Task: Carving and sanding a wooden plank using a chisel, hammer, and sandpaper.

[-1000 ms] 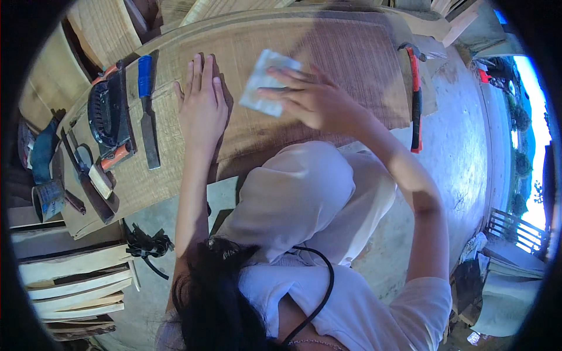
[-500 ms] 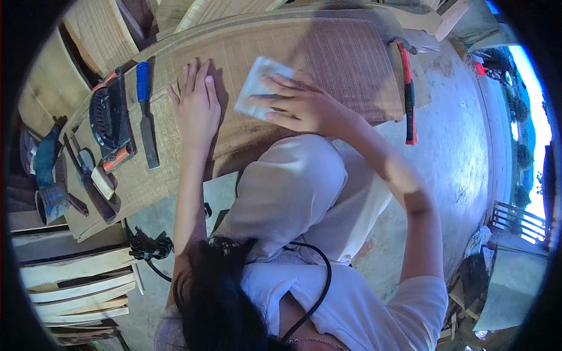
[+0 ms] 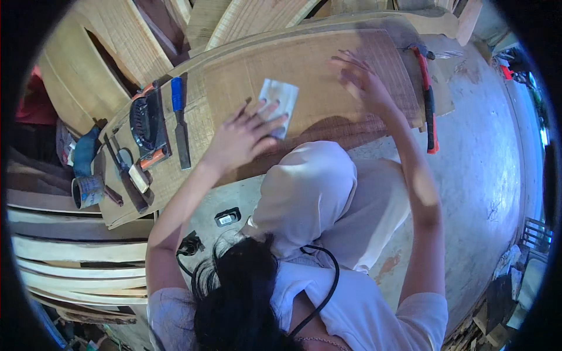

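Note:
A dark brown wooden board (image 3: 328,76) lies across a wider wooden piece. My left hand (image 3: 243,137) reaches over it, fingers spread across a small white folded sheet (image 3: 287,96), which it seems to hold against the board; the underside of the sheet is hidden. My right hand (image 3: 366,85) is raised over the right part of the board, apart from the sheet, its fingers loosely spread with nothing in them.
At the left lie a blue-handled chisel (image 3: 180,123), a black planing tool (image 3: 147,124) with orange ends and a tape roll (image 3: 88,192). A red-and-black hammer (image 3: 429,99) lies at the right. Stacked boards (image 3: 76,251) stand at lower left.
My right hand has let go of the white sheet and moved right. My left hand has come off the bare board onto the sheet. The whole view has shifted somewhat.

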Available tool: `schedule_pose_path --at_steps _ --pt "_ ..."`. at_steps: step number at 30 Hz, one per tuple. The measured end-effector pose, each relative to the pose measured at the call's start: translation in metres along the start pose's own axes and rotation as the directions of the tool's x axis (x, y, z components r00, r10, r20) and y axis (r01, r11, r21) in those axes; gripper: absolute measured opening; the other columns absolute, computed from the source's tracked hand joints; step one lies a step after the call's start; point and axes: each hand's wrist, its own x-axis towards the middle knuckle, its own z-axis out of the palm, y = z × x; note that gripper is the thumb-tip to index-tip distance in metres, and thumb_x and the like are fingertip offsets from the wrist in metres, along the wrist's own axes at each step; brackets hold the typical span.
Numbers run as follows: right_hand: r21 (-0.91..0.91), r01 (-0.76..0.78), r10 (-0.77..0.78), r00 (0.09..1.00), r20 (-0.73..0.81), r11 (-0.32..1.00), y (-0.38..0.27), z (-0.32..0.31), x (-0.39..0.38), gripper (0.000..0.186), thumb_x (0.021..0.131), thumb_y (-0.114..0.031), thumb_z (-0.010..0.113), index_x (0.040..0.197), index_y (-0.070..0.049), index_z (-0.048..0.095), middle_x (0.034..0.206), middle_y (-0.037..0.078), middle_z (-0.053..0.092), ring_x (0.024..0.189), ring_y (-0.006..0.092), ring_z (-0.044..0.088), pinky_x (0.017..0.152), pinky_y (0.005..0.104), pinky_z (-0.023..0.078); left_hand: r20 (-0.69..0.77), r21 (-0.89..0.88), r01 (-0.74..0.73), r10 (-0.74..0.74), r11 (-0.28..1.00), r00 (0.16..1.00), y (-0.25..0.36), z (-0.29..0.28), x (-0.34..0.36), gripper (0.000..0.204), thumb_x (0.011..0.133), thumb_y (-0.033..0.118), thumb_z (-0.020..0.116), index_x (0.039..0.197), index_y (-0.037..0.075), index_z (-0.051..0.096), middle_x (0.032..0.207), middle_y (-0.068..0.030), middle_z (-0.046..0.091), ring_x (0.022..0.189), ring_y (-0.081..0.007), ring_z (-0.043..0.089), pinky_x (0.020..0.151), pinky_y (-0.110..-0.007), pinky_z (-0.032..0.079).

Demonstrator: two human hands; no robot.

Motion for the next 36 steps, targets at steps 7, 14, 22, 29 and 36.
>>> schedule_pose_path --at_steps 7,14,22,29,36 --pt "-0.295 -0.057 0.032 0.995 -0.09 0.954 0.015 0.026 0.0 0.04 0.088 -0.027 0.045 0.125 -0.014 0.042 0.133 0.01 0.036 0.126 0.0264 0.03 0.103 0.0449 0.019 -0.155 0.041 0.482 -0.471 0.875 0.868 -0.063 0.017 0.004 0.045 0.091 0.032 0.031 0.132 0.015 0.033 0.137 -0.0137 0.029 0.126 -0.0305 0.029 0.104 -0.041 0.023" --pt "-0.447 -0.113 0.049 0.987 -0.152 0.887 0.013 0.032 -0.007 0.04 0.087 -0.032 0.043 0.124 -0.016 0.042 0.132 0.007 0.038 0.125 0.0204 0.032 0.104 0.047 0.016 0.022 -0.062 0.28 -0.279 0.958 0.96 0.031 0.002 -0.046 0.042 0.091 0.03 0.032 0.132 0.021 0.034 0.138 -0.0085 0.029 0.126 -0.0279 0.03 0.105 -0.044 0.02" --pt "-0.439 -0.102 0.046 0.99 -0.135 0.893 0.012 0.039 -0.003 0.041 0.088 -0.034 0.04 0.125 -0.018 0.04 0.132 0.005 0.037 0.125 0.0199 0.032 0.104 0.0472 0.016 -0.173 -0.014 0.608 -0.601 0.794 0.781 -0.045 0.016 -0.024 0.043 0.092 0.032 0.025 0.133 0.023 0.033 0.139 -0.0069 0.027 0.126 -0.0272 0.03 0.104 -0.049 0.018" --pt "-0.429 -0.147 0.091 0.985 -0.147 0.891 0.014 0.03 -0.007 0.04 0.088 -0.034 0.04 0.125 -0.019 0.04 0.133 0.004 0.037 0.125 0.0197 0.032 0.105 0.0469 0.015 -0.069 -0.006 0.52 -0.519 0.854 0.852 0.068 0.004 -0.08 0.045 0.089 0.026 0.036 0.133 0.021 0.033 0.138 -0.0081 0.029 0.127 -0.0257 0.029 0.103 -0.048 0.019" --pt "-0.425 -0.122 0.067 0.988 -0.142 0.897 0.014 0.034 -0.001 0.04 0.089 -0.035 0.039 0.125 -0.019 0.04 0.134 0.004 0.036 0.125 0.0194 0.031 0.105 0.047 0.015 -0.233 -0.01 0.616 -0.601 0.788 0.765 -0.028 0.016 -0.02 0.043 0.09 0.03 0.033 0.131 0.018 0.036 0.135 -0.0099 0.034 0.125 -0.0265 0.032 0.103 -0.049 0.019"
